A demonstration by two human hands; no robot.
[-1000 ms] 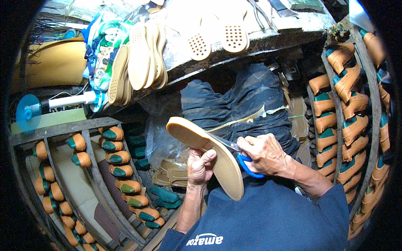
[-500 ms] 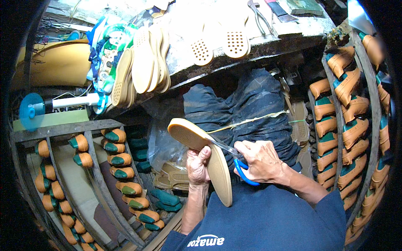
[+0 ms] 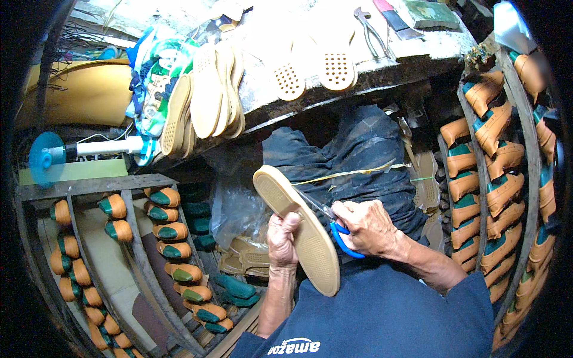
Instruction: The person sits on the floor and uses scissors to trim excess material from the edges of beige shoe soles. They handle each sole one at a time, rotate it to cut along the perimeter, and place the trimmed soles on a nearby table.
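Note:
My left hand grips a tan shoe sole near its middle, thumb on the underside. The sole stands aslant over my lap, its textured bottom facing me. In my right hand is a pair of scissors with blue handles, the fingers wrapped round the loops. Its metal blades lie at the sole's right edge, close to the middle. A thin pale strip runs from the sole's edge across my dark trousers toward the right.
Ahead is a worktable with stacked soles, perforated soles, pliers and a red-handled knife. Wooden racks of orange-and-green shoe uppers stand left and right. A blue-bladed fan is at the left.
The sole has shifted slightly to the right and turned so more of its underside shows. The scissor blades have moved a little up along its edge. Both hands keep their hold.

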